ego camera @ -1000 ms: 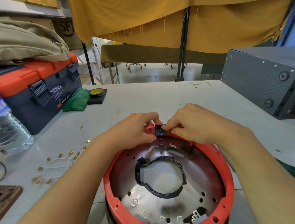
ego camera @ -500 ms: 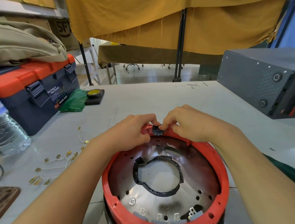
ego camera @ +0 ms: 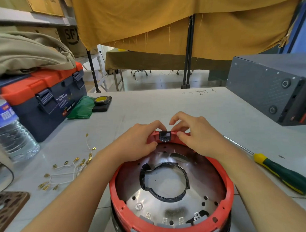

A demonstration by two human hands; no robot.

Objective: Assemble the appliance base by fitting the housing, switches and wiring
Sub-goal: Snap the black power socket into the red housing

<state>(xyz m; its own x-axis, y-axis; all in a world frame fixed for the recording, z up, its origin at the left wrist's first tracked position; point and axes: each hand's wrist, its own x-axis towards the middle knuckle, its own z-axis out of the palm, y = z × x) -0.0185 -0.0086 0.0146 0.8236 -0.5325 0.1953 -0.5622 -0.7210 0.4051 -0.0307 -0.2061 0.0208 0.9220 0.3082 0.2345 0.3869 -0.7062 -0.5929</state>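
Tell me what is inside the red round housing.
Inside the red round plastic housing: a shiny metal plate with holes, a black ring around its central opening, grey clips along the near edge. Whatever lies under the plate is hidden.

One head-worn wide-angle view looks forward and down, close over the round red plastic housing [ego camera: 171, 199] at 6 o'clock, with the grey tabletop [ego camera: 166, 106] running toward 12 o'clock.

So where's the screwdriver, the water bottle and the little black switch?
screwdriver [ego camera: 284, 176]: head view, on its green and yellow handle.
water bottle [ego camera: 11, 132]: head view, on its clear ribbed body.
black switch [ego camera: 164, 135]: head view, on its face, at the red rim's far edge.
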